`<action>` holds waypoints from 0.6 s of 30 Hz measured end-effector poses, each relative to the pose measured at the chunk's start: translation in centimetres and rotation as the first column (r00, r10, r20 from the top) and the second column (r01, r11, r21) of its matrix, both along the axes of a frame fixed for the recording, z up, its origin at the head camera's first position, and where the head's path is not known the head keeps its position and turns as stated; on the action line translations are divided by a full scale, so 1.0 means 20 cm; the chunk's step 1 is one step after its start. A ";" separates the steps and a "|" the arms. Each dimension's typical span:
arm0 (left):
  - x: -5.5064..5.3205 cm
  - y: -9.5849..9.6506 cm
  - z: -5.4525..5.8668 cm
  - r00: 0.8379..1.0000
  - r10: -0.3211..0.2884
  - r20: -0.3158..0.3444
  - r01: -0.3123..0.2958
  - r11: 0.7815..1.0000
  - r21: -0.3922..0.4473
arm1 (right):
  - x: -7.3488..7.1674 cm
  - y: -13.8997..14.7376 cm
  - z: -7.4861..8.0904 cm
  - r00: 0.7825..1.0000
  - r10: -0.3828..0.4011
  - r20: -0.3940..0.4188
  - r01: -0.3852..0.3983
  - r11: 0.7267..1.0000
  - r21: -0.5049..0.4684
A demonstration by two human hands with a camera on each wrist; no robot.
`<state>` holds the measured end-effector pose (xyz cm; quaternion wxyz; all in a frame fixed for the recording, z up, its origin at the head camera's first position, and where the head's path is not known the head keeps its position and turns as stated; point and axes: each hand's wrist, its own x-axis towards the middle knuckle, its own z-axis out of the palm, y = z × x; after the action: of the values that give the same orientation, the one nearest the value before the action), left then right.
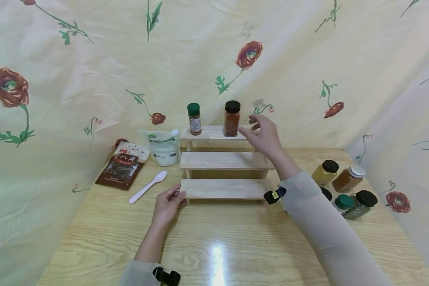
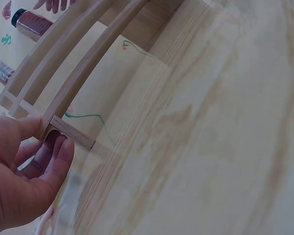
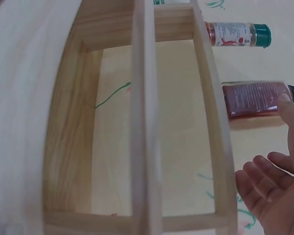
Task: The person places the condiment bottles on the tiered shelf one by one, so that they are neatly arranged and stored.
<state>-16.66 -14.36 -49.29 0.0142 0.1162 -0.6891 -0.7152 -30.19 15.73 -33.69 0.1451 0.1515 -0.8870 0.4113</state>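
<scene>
A three-tier wooden spice rack (image 1: 226, 188) stands on the table. With thumb above and fingers curled below, my left hand (image 1: 169, 205) grips the left end of its lowest step; the left wrist view shows this hand (image 2: 27, 171) at the corner. On the top step stand a green-capped spice bottle (image 1: 194, 120) and a black-capped jar of reddish spice (image 1: 232, 119). My right hand (image 1: 263, 134) is just right of that jar, fingers loosely bent and nothing in them. In the right wrist view, the thumb overlaps the reddish jar (image 3: 255, 100).
Several spice jars, including a silver-capped one (image 1: 348, 178) and a yellow one (image 1: 324, 173), are grouped at the right. Left of the rack are a white pouch (image 1: 164, 149), a brown packet (image 1: 123, 165) and a white spoon (image 1: 148, 186). Flowered cloth (image 1: 293, 59) hangs behind.
</scene>
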 end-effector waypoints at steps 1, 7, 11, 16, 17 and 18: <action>0.00 0.00 0.00 1.000 0.001 0.001 -0.001 1.000 -0.001 | 0.01 0.01 -0.01 1.000 0.001 -0.015 -0.001 1.000 -0.006; 0.00 0.00 0.01 1.000 0.004 0.002 -0.004 1.000 0.005 | 0.04 0.11 -0.09 0.991 -0.020 -0.130 0.017 1.000 -0.024; 0.00 0.00 0.01 1.000 -0.002 -0.003 0.002 1.000 0.010 | 0.06 0.17 -0.12 0.978 -0.048 -0.205 0.042 0.999 -0.034; 0.01 0.00 0.01 1.000 -0.007 -0.007 0.008 1.000 0.016 | 0.11 0.24 -0.13 0.959 -0.055 -0.279 0.044 0.998 -0.043; 0.01 0.00 0.01 1.000 -0.007 -0.008 0.007 1.000 0.018 | 0.11 0.26 -0.13 0.957 -0.056 -0.284 0.046 0.998 -0.041; 0.01 0.00 0.01 1.000 -0.006 -0.010 0.006 1.000 0.021 | 0.12 0.27 -0.13 0.958 -0.056 -0.282 0.047 0.998 -0.037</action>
<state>-16.51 -14.33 -49.13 0.0141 0.1106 -0.6819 -0.7229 -27.77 21.19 -36.37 0.2831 0.1833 -0.8547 0.3946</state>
